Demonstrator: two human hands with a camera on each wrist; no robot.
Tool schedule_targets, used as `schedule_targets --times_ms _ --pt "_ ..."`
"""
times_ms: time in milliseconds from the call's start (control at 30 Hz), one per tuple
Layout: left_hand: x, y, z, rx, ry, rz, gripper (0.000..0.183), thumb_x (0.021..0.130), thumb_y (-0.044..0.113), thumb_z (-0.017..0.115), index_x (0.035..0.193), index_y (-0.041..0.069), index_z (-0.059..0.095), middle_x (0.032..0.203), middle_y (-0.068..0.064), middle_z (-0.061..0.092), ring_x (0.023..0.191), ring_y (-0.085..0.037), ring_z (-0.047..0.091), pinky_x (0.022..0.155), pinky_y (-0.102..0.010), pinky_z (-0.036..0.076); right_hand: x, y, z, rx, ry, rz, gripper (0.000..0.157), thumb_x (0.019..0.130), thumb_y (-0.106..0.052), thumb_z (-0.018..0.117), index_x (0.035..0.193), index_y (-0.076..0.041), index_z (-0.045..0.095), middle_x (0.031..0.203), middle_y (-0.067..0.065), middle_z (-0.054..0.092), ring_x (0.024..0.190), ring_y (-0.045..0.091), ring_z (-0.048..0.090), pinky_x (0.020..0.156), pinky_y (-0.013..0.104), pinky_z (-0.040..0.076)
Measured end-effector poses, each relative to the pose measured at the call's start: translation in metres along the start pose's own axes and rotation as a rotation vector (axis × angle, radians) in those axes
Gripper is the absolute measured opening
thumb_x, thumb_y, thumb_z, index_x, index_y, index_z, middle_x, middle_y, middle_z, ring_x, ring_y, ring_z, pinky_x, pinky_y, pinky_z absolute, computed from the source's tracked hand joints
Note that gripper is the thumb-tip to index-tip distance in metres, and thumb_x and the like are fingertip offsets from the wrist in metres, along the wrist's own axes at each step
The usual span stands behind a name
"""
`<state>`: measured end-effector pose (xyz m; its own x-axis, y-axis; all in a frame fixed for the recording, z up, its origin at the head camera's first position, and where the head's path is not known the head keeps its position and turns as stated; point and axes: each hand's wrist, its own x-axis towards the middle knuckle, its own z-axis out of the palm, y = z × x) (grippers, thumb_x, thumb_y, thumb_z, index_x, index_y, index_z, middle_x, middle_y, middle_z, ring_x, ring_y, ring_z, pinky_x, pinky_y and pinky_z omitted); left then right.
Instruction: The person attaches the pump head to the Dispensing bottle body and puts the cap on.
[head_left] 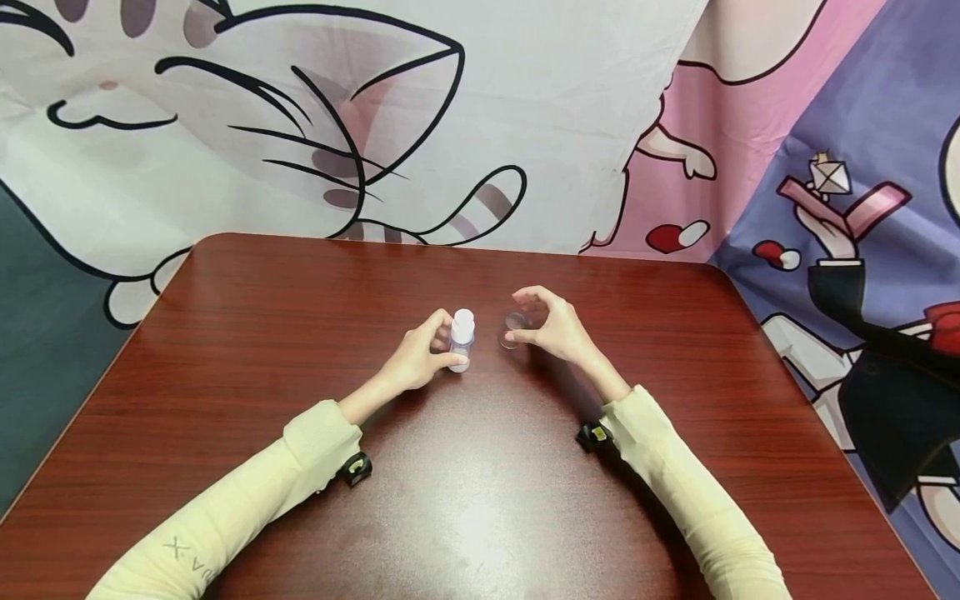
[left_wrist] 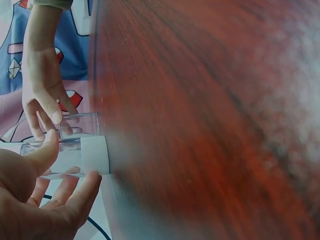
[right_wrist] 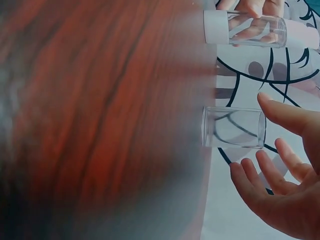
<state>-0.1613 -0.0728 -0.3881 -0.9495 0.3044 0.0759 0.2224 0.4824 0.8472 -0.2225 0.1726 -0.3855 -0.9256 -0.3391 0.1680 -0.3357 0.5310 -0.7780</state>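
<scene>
A small bottle with a clear body, white base and white top stands upright near the table's middle. My left hand grips it from the left, thumb at the front and fingers round the far side. In the left wrist view, the thumb and fingers lie on opposite sides of the bottle. To its right, a clear cylindrical cap stands on the table. Around that cap my right hand is spread, thumb and fingers apart. The right wrist view shows a gap between this hand and the cap.
The dark red wooden table has rounded far corners. Behind it hangs a cloth printed with cartoon figures. A small black device sits at the left wrist, and another black device at the right.
</scene>
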Motion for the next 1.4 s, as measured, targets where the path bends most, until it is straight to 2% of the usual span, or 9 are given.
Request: schedule_targets --times_ms 367,633,800,1133,1400 --pt "0.0009 0.0004 -0.0002 0.012 -0.001 0.012 0.038 0.082 0.009 0.074 0.107 0.005 0.046 0.106 -0.019 0.064 0.095 -0.033 0.067 0.083 -0.043 0.054 0.0039 -0.0003 0.0006 0.008 -0.023 0.053 0.062 0.066 -0.01 0.088 0.118 0.0 0.057 0.112 0.019 0.066 0.101 0.03 0.066 0.083 0.041 0.057" --pt "0.0012 0.0013 -0.0005 0.017 -0.003 0.003 0.038 0.082 0.01 0.074 0.107 0.006 0.047 0.107 -0.018 0.064 0.096 -0.032 0.066 0.084 -0.043 0.054 0.0032 -0.0001 0.0018 -0.062 -0.041 0.091 0.061 0.064 -0.012 0.089 0.116 -0.003 0.058 0.111 0.014 0.065 0.1 0.028 0.065 0.084 0.04 0.056" --pt "0.0006 0.0007 -0.0002 0.021 -0.002 0.001 0.039 0.082 0.01 0.075 0.108 0.005 0.047 0.107 -0.019 0.064 0.096 -0.033 0.066 0.084 -0.043 0.054 0.0023 0.0004 0.0026 -0.077 -0.039 0.098 0.057 0.064 -0.011 0.089 0.113 -0.006 0.059 0.11 0.013 0.065 0.101 0.028 0.065 0.086 0.041 0.054" --pt "0.0008 0.0002 0.0012 0.013 0.0 -0.001 0.038 0.082 0.01 0.074 0.108 0.005 0.046 0.107 -0.019 0.064 0.096 -0.033 0.067 0.084 -0.043 0.054 0.0009 -0.0028 0.0054 -0.051 -0.054 0.105 0.053 0.066 -0.007 0.087 0.111 -0.004 0.059 0.107 0.015 0.065 0.099 0.03 0.066 0.085 0.039 0.056" --pt "0.001 -0.0003 0.0008 0.01 0.002 0.0 0.038 0.082 0.009 0.075 0.108 0.005 0.047 0.107 -0.019 0.064 0.096 -0.033 0.067 0.082 -0.042 0.055 0.0017 -0.0032 0.0058 -0.083 -0.068 0.107 0.048 0.068 -0.008 0.086 0.11 -0.007 0.061 0.102 0.014 0.068 0.096 0.028 0.067 0.085 0.041 0.055"
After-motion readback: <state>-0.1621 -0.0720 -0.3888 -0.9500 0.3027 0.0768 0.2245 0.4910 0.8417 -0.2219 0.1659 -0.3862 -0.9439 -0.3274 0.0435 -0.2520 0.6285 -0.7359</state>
